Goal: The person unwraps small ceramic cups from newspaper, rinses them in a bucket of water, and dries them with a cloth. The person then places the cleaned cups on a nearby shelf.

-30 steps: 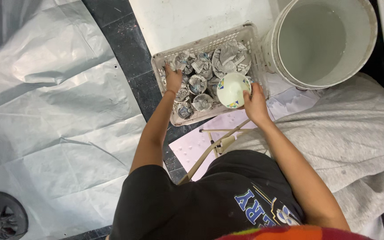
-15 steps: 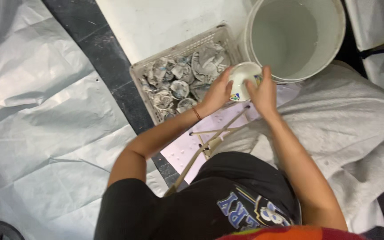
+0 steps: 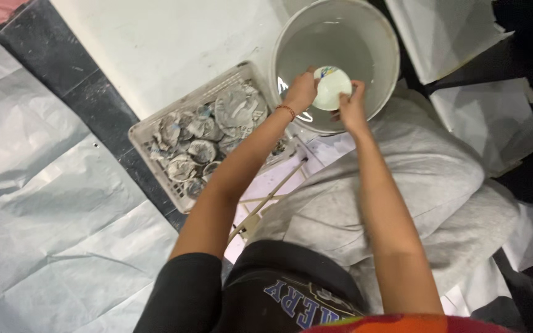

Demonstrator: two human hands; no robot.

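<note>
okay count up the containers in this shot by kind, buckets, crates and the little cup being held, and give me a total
White bucket: 1
White plastic crate: 1
Small white cup, held over the bucket by left hand and right hand: 1
Total: 3

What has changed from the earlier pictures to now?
The small white bowl went from above the crate to over the open bucket, toward the right. The left hand, first on the crate, now grips the bowl along with the right hand. The crate remains full of dirty pieces; the grey cloth stays put.
</note>
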